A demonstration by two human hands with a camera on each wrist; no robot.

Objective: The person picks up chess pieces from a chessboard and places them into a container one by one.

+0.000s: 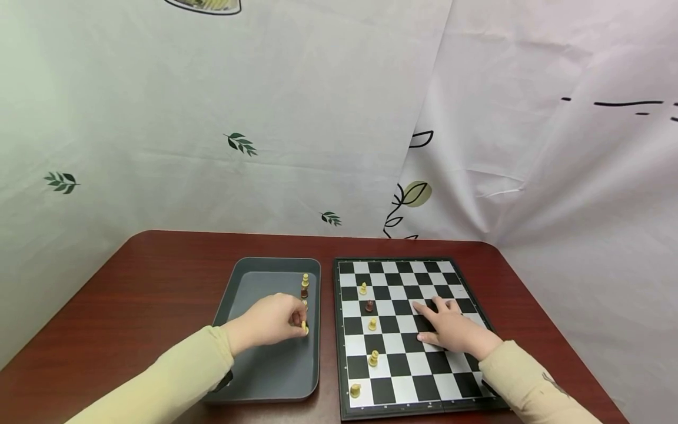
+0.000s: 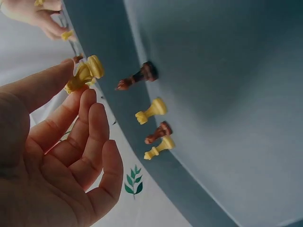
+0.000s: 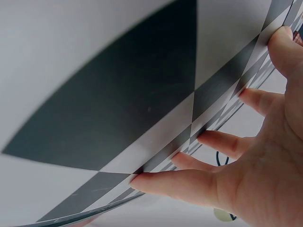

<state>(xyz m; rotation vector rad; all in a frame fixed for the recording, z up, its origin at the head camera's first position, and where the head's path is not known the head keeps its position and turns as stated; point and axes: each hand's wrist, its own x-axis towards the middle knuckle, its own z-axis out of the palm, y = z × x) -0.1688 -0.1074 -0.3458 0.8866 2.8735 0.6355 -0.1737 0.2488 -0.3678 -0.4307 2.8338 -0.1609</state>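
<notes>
The left grip (image 1: 271,318) is a narrow pinch: thumb and forefinger close on a pale yellow chess piece (image 2: 96,66), the other fingers loosely bent and holding nothing. The piece is over the right side of a grey tray (image 1: 275,377), near its front-to-back row of pieces; whether its base touches the tray floor I cannot tell. Handling it well calls for a light pinch, the base kept level, and the bent fingers held off the row, since a brushed knuckle could topple its neighbours.

In that row, starting nearest the grip, stand a dark brown piece (image 2: 149,71), a yellow one (image 2: 158,107), a brown one (image 2: 164,128) and another yellow one (image 2: 166,143). The last two look tight together, so a straight vertical motion seems safer than a sideways one.

The right grip (image 1: 450,327) has hold of nothing; its fingers spread, tips touching the chessboard (image 1: 394,341). Light pressure there should suffice, without nudging the board. Along the board's left side are four yellow pieces (image 1: 373,358) and one brown piece (image 1: 369,305), all well apart from those fingers. Tray and board sit side by side on a red-brown surface (image 1: 175,282).
</notes>
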